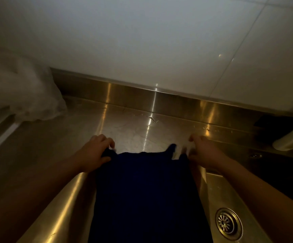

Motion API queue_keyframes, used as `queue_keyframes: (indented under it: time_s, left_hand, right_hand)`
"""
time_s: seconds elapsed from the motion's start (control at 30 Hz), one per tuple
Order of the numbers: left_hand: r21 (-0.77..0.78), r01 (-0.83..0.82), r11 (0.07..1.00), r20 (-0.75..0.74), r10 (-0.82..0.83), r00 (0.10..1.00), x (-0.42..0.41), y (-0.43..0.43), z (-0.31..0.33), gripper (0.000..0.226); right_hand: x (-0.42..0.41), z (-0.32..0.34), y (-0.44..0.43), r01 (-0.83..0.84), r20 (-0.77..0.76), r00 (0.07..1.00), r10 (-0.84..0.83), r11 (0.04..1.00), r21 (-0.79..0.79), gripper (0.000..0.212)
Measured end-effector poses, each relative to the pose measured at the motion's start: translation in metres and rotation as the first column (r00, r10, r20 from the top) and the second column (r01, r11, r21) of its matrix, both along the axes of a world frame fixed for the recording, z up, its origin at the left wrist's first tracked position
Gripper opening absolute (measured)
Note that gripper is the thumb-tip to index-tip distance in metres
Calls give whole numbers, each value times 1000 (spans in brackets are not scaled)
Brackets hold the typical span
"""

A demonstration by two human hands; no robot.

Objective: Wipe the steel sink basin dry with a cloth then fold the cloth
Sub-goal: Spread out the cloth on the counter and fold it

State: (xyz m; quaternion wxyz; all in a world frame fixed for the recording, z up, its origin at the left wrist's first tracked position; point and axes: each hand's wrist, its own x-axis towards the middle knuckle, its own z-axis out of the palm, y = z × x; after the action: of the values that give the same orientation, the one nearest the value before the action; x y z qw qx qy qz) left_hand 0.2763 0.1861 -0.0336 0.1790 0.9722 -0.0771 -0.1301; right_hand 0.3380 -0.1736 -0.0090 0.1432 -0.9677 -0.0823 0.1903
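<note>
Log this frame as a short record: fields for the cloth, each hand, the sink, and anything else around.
cloth: dark blue, stretched out between both hands, unfolded
left hand: grips its far left corner
right hand: blurred, seems to pinch the far right corner
sink: steel, drain visible lower right beside the cloth
other: white plastic bag at far left

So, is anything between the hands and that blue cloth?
Nothing visible. The left hand pinches one far corner of the blue cloth, and the right hand, blurred, is at the other. The white plastic bag lies off to the left, clear of both.
</note>
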Motion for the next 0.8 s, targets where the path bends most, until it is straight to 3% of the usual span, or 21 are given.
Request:
queue_keyframes:
  time_s: [0.07,0.13,0.23,0.33,0.4,0.5,0.57,0.63,0.73,0.8]
  left_hand:
    - [-129,-119,984,178,141,974,-9,-9,0,39]
    - [-120,-102,988,282,132,950,-18,-19,-1,28]
    - [33,-62,998,196,54,979,-25,-30,-6,21]
    - [-33,-153,988,122,156,980,-23,-33,-5,19]
    - [-85,-240,967,24,243,970,-23,-30,-1,14]
    - [30,-240,970,-46,242,969,-31,-22,6,11]
    - [-32,-228,973,10,228,974,-39,-15,9,10]
    - [-193,-222,956,89,243,966,-46,-10,16,13]
    - [-424,-321,847,37,370,928,-41,-5,29,17]
    - [-419,-352,837,46,407,912,-31,-6,29,15]
  right_hand:
    - [-13,-6,-4,65,-42,997,-60,991,120,50]
    - [-26,-13,0,51,-28,998,-47,984,171,38]
    - [-33,-21,10,52,-8,999,-52,973,227,30]
    - [-34,-21,15,82,-44,996,-74,969,231,22]
    - [-35,-16,14,75,16,997,-80,973,220,10]
    - [-43,-2,11,73,45,995,-90,953,293,12]
    - [-48,12,11,98,-78,994,-77,943,319,18]
    - [-44,29,12,109,-268,963,-33,955,275,30]
    - [-23,59,21,8,-421,906,55,989,146,23]
    - [-5,74,31,-93,-446,888,114,993,70,17]
